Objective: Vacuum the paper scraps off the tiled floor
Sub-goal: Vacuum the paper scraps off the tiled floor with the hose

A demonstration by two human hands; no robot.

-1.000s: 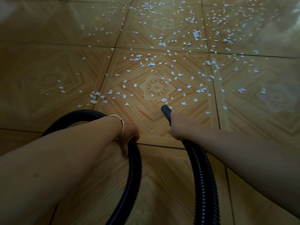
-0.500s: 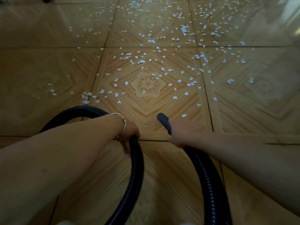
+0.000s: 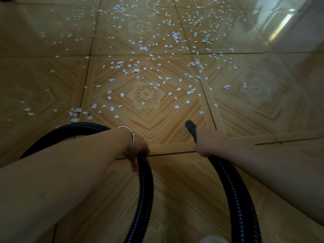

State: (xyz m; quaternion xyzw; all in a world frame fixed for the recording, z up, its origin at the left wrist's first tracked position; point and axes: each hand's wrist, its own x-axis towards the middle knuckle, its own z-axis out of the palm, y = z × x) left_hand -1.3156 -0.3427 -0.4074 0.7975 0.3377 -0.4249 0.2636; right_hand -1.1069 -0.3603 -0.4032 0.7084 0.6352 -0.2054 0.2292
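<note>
Obs: right hand (image 3: pixel 204 145) wrapped around the black vacuum hose (image 3: pixel 235 190) just behind the nozzle (image 3: pixel 191 128); fingers closed on it. Nozzle tip points forward, low over the tiled floor (image 3: pixel 175 199); whether it touches the tile I cannot tell from this angle.

Left hand (image 3: pixel 138 149), bracelet (image 3: pixel 130 139) at the wrist, fingers closed on a second stretch of the same hose, which loops away to the left and back under the forearm.

Paper scraps (image 3: pixel 145 81): small white bits spread over the patterned tile ahead and thicker on the tiles beyond. Nearest ones lie just ahead of the nozzle, none at its mouth. A small cluster sits just beyond the hose loop on the left. Tiles under the arms show no scraps.

Judgement: most of the job remains.

Risks:
- Hose loop on the left lies close to that cluster; dragging the loop forward would likely push or scatter the bits.
- Nozzle mouth is narrow; wide gaps between passes would leave strips of scraps.
- Scraps are light; a fast sweep or swinging hose may flick them sideways onto clean tile.
- Far scraps need reach; pulling against the left-hand slack could jerk the nozzle off line.
</note>
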